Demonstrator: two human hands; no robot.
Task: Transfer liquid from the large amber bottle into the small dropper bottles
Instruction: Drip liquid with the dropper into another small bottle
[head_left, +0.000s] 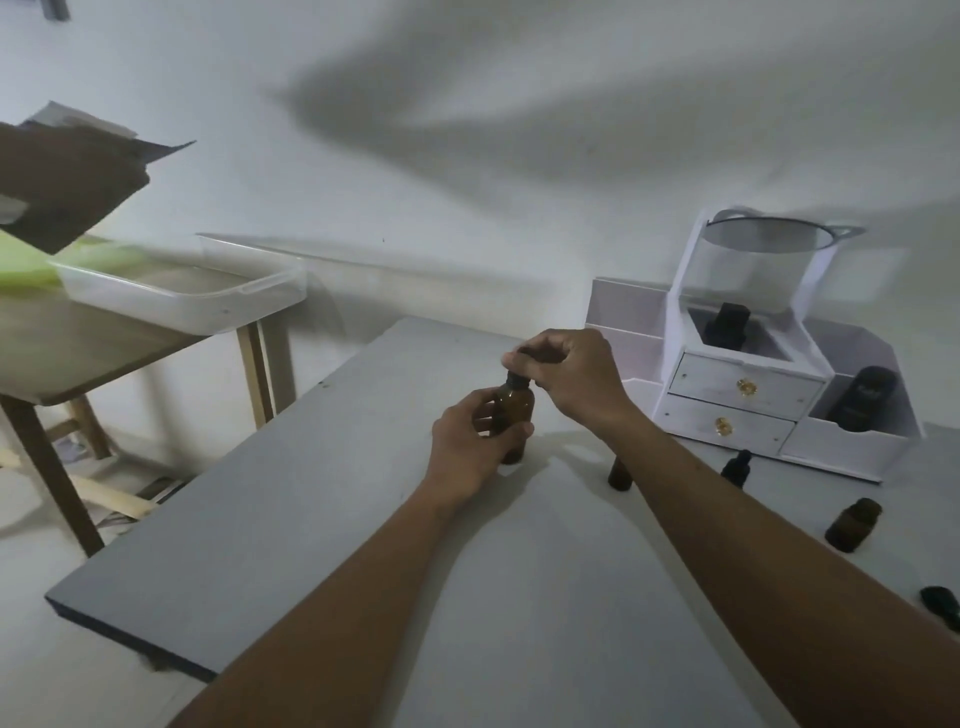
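Plainly, both hands are on the amber bottle (514, 415), which stands upright on the grey table (311, 519), near its far middle. The left hand (467, 447) wraps the bottle's body from the left: fingers curled round the far side, thumb laid across the near side, low on the glass. The right hand (571, 374) comes in from above and the right, fingers bunched and curled down over the dark cap (519, 379), gripping it. Only a thin band of the cap shows under the fingertips, so I cannot tell whether it is seated on the neck or loose.

The bottle is brown and see-through, round-shouldered with a short neck. Its liquid level is too dim to read.

To the right, a small bottle (621, 475) stands just behind the right forearm, partly hidden by it. Further right stands a dropper bottle (737, 467) with a black top, then a stubby bottle (854, 525) nearer the table's right side. A dark piece (940, 605) lies at the picture's right edge, cut off.

Behind them a white organiser (748, 389) with two drawers holds dark bottles.
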